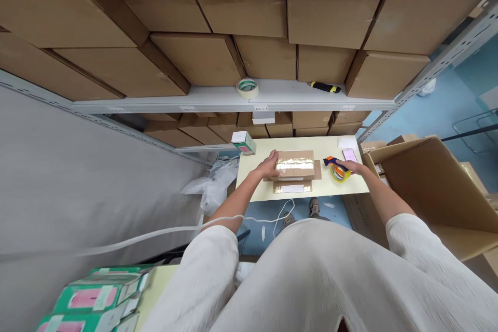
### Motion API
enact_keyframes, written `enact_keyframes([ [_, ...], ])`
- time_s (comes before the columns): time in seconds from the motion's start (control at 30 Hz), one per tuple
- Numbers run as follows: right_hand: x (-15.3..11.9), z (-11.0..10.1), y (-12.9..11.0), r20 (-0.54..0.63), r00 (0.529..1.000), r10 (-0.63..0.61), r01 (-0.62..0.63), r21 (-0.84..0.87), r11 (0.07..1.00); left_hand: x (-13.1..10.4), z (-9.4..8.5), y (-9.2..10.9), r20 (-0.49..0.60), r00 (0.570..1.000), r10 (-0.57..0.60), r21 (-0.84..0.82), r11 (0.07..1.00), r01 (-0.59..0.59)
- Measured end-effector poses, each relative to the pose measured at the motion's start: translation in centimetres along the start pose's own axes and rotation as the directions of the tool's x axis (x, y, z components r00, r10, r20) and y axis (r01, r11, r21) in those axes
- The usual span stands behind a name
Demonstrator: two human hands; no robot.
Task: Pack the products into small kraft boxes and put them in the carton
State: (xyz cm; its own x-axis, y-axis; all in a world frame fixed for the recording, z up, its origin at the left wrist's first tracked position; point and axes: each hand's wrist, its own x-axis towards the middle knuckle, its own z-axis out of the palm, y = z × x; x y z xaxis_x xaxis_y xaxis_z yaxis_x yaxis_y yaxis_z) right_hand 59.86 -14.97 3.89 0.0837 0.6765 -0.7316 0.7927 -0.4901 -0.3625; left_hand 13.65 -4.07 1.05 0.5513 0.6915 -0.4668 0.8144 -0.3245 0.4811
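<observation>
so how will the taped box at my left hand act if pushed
The cardboard box would probably slide rather than roll, given its flat sides. It's likely stiff, with straight edges and a tape strip along its top.

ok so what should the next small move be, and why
Probably bring the tape dispenser over to the cardboard box: the right hand holds it off to one side, while the left hand rests against the box. A shiny strip runs along its top, so another strip may suit.
</observation>
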Motion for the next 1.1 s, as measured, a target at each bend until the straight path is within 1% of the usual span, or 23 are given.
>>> enact_keyframes([
  [0.07,-0.3,0.7,0.8,-0.035,0.999,0.0,0.003,0.071,0.997,0.0,0.0,0.0,-0.006,1.0,0.009,-0.005,1.0,-0.009],
  [0.13,-0.3,1.8,1.0,-0.081,0.997,0.017,-0.011,0.063,0.998,0.0,0.1,-0.1,-0.009,1.0,0.012,-0.007,1.0,-0.012],
  [0.2,-0.2,3.1,0.7,-0.152,0.988,0.04,-0.04,-0.001,0.999,-0.1,0.1,-0.1,-0.004,1.0,0.012,-0.007,1.0,-0.012],
  [0.3,0.1,5.4,-0.3,-0.267,0.962,0.048,-0.09,-0.147,0.985,-0.1,0.1,-0.1,0.007,1.0,0.011,-0.006,1.0,-0.011],
  [0.37,0.3,7.0,-0.9,-0.336,0.941,0.032,-0.119,-0.242,0.963,-0.2,0.2,-0.1,0.006,1.0,0.005,-0.009,1.0,-0.005],
  [0.43,0.6,8.4,-1.4,-0.383,0.924,0.018,-0.141,-0.296,0.945,-0.3,0.2,0.0,0.0,1.0,0.001,-0.014,1.0,-0.001],
  [0.5,1.1,9.6,-1.7,-0.4,0.916,0.019,-0.154,-0.308,0.939,-0.3,0.4,-0.1,-0.006,1.0,0.0,-0.022,1.0,0.0],
  [0.63,2.1,11.3,-1.7,-0.394,0.918,0.05,-0.171,-0.279,0.945,-0.3,0.8,-0.3,-0.024,1.0,0.003,-0.055,0.998,-0.005],
  [0.73,2.4,12.3,-1.8,-0.419,0.905,0.07,-0.185,-0.241,0.953,-0.5,1.2,-0.6,-0.054,0.998,0.034,-0.087,0.995,-0.039],
  [0.8,2.2,12.7,-2.1,-0.487,0.872,0.053,-0.175,-0.21,0.962,-0.9,1.6,-0.8,-0.087,0.995,0.048,-0.105,0.993,-0.058],
  [0.87,1.7,13.0,-2.9,-0.588,0.809,0.007,-0.141,-0.183,0.973,-1.5,2.1,-0.8,-0.131,0.99,0.05,-0.099,0.993,-0.063],
  [0.9,1.3,13.0,-3.6,-0.636,0.771,-0.03,-0.108,-0.176,0.978,-1.9,2.4,-0.7,-0.154,0.987,0.047,-0.081,0.995,-0.06],
  [0.97,0.5,13.0,-5.7,-0.695,0.706,-0.136,0.004,-0.188,0.982,-2.6,3.1,-0.2,-0.194,0.98,0.046,-0.009,0.999,-0.049],
  [1.03,-0.3,13.3,-8.5,-0.694,0.653,-0.303,0.174,-0.252,0.952,-3.3,3.9,0.7,-0.227,0.971,0.073,0.056,0.997,-0.062],
  [1.1,-0.8,14.0,-11.8,-0.628,0.621,-0.469,0.32,-0.343,0.883,-3.6,4.6,1.8,-0.247,0.963,0.107,0.099,0.991,-0.085],
])
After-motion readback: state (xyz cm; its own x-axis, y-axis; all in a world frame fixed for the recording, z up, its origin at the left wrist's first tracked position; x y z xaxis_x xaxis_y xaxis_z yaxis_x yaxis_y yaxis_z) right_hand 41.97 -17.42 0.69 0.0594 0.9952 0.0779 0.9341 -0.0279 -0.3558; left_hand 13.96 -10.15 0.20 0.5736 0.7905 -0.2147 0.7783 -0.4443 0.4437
